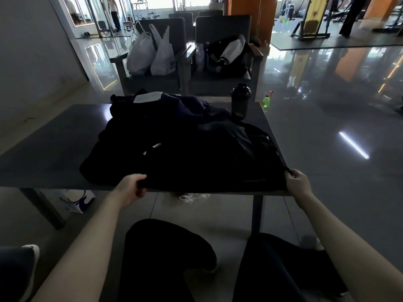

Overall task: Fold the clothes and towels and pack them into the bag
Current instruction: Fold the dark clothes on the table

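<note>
Bent knees in dark trousers fill the bottom of the view, bare forearms reaching forward above them. Left hand (pixel 133 188) and right hand (pixel 297 182) each pinch a near corner of a black garment (pixel 207 153) spread over the dark table (pixel 54 144), its hem at the near edge. Behind it lies a navy heap (pixel 157 103) with a pale panel; bag or clothing, I cannot tell. A black shaker bottle (pixel 241 101) stands at the far right corner.

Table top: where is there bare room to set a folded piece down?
The left side of the table, between its left edge and the dark clothes pile, is bare. Centre and right are crowded: clothes reach the right edge, shaker bottle at the far corner.
</note>
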`<state>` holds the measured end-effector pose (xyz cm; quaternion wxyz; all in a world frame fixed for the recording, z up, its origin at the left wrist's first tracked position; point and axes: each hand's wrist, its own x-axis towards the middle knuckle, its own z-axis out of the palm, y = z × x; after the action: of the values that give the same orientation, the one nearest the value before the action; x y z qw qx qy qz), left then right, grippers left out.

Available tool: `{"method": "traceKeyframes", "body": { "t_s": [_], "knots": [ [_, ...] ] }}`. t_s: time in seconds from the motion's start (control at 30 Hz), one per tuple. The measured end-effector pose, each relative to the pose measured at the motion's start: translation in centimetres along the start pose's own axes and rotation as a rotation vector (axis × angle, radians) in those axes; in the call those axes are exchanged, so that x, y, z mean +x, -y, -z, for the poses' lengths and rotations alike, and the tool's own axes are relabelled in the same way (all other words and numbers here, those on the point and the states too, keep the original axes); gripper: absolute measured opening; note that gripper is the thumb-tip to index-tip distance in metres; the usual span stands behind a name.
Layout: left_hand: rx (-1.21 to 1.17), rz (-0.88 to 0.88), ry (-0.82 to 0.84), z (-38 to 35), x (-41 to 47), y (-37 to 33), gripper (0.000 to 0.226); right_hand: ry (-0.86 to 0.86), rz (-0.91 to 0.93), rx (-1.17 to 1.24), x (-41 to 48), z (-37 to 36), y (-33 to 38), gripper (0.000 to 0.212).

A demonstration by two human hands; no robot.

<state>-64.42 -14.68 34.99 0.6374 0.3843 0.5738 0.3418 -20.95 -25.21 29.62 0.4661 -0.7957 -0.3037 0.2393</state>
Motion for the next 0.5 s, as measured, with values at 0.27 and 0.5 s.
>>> {"method": "traceKeyframes", "body": {
  "t_s": [0.27, 0.5],
  "knots": [
    [-0.025, -0.093, 0.044, 0.8, 0.2, 1.1, 0.02, 0.035, 0.025, -0.171, 0.6, -0.3, -0.8, 0.019],
    [0.454, -0.258, -0.098, 2.2, 0.2, 0.3, 0.005, 0.009, 0.047, -0.224, 0.6, -0.3, -0.7, 0.022]
  ]
}}
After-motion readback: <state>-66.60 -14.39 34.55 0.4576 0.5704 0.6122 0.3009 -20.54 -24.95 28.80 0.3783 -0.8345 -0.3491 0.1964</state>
